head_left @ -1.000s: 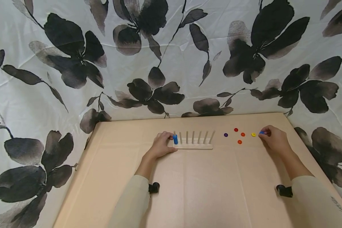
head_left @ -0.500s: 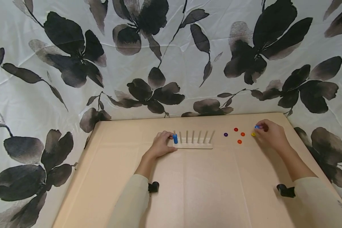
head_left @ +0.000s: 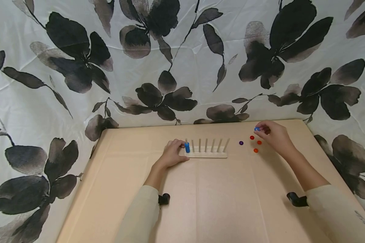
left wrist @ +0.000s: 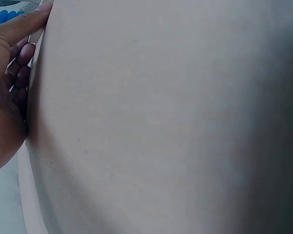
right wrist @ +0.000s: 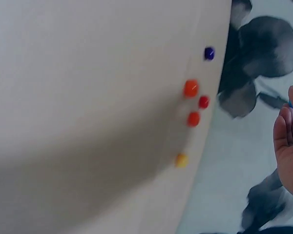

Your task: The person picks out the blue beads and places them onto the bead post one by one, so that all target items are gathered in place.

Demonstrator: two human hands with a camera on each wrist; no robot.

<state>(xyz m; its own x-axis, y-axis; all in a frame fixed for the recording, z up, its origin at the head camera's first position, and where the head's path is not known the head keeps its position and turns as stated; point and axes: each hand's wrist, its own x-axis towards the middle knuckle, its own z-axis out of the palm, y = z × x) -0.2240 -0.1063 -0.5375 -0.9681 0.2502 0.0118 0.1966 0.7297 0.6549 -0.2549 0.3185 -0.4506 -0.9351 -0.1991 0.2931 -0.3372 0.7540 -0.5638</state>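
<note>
A wooden peg rack [head_left: 207,156] stands on the table with a row of upright pegs. Blue beads [head_left: 187,147] are stacked on its leftmost peg; the other pegs are bare. My left hand [head_left: 170,155] holds the rack's left end, thumb at the front edge of the base and fingers by the blue stack. Between thumb and fingertips my right hand [head_left: 275,135] pinches a blue bead [head_left: 257,129], raised above the table beyond the loose beads. The right wrist view shows only a sliver of that bead beside the right hand [right wrist: 290,141].
Right of the rack lie a purple bead [head_left: 241,143], a red bead [head_left: 251,137] and two orange beads [head_left: 256,150]. A yellow bead [right wrist: 181,160] shows in the right wrist view; my right hand hides it from the head view. A floral cloth [head_left: 213,67] hangs behind the table [head_left: 219,195].
My right hand has lifted the blue bead and carried it leftward, past the yellow bead, to above the red bead. The left hand and the rack have stayed put.
</note>
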